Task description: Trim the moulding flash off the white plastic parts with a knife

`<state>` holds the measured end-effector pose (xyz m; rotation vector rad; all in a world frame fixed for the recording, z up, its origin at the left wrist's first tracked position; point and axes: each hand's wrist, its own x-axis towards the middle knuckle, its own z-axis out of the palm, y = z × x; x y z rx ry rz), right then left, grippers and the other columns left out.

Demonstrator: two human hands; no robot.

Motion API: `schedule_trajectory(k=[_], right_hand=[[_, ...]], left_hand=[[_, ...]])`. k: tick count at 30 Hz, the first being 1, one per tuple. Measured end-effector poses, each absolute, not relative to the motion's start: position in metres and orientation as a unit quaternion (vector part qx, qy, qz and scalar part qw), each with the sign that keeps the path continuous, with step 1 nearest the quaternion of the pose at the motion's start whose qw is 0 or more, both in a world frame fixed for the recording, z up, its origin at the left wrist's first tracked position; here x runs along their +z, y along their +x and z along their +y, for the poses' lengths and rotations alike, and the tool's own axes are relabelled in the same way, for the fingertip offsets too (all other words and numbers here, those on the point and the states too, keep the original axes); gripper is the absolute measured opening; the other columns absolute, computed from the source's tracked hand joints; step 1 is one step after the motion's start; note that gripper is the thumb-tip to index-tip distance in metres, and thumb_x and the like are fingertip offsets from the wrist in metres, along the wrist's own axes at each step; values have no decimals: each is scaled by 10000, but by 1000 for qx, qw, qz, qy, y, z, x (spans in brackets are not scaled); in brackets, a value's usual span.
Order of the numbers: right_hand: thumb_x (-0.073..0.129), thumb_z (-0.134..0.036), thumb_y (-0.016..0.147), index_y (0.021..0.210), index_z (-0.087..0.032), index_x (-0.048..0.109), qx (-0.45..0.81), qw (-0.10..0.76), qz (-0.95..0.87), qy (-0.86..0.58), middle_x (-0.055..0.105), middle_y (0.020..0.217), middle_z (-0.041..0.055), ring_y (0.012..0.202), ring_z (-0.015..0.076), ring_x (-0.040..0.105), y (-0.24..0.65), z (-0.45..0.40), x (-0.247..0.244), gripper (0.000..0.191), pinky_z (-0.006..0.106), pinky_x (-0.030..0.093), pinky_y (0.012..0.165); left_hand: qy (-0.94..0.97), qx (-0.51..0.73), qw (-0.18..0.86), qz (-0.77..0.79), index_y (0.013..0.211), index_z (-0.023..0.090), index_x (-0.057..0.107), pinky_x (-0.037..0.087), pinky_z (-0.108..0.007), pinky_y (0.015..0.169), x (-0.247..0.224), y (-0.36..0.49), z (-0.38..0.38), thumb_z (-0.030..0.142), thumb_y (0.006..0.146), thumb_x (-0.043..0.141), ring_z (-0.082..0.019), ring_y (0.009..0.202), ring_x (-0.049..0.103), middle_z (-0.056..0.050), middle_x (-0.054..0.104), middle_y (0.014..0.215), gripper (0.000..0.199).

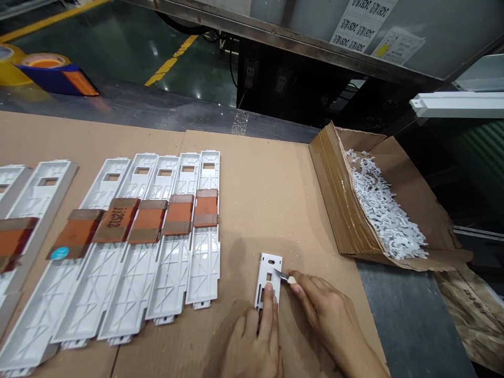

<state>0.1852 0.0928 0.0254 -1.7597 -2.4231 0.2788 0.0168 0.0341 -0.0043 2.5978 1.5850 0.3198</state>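
**While a craft knife (pixel 282 276) rests against a small white plastic plate (pixel 272 265), a thumb sits just below the blade**

Because the right hand (pixel 326 310) pinches the knife's pale handle between thumb and fingers, only a short blade shows, its tip at the plate's right edge beside a small square opening. The left hand (pixel 252 341) is half closed, its thumb (pixel 269 302) pressing on the plate's lower part and pinning it to a cardboard sheet (pixel 255 199). That thumb is the part most at risk: if the blade skids off the hard plastic under too much force, it could run straight into it. The plate could also shift on the smooth cardboard if the left hand's pressure eases, pulling the cut off line or gouging the plastic.

Left of the hands, long ribbed white plastic panels (pixel 202 268) lie side by side, crossed by orange-brown tape strips (pixel 179 215). A wide sweep of the left arm could nudge them out of line. To the right, an open cardboard box (pixel 338 205) holds a heap of small white plastic pieces (pixel 380 207), and a knock could spill them. Farther off, past the sheet's far edge, rolls of yellow packing tape (pixel 13 65) sit on a dark surface above a floor marked with a yellow line (pixel 171 60).
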Motion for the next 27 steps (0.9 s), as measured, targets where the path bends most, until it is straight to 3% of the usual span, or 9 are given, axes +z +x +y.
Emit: schedule_trajectory(k=[27], right_hand=[[262, -340, 983, 1009, -233, 627, 26, 11, -826, -563, 687, 801, 49, 677, 180, 654, 180, 92, 27, 381, 272, 475, 568]], left_hand=[[846, 102, 39, 522, 1210, 93, 569, 391, -307, 568, -4, 18, 34, 323, 704, 609, -203, 746, 413, -98, 540, 1305, 558]])
